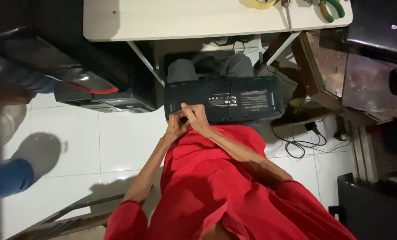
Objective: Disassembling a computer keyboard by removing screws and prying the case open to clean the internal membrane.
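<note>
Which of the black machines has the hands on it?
The flat black device on the person's lap, under both hands; the black-and-red machine on the floor sits untouched.

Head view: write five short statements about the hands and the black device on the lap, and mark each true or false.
1. Both hands meet at the near left part of the black device. True.
2. The left hand and right hand are far apart. False: they touch each other.
3. The sleeves are blue. False: they are red.
4. Green-handled pliers lie on the pale table. True.
5. The black device rests on the tiled floor. False: it lies across the person's knees.
</note>
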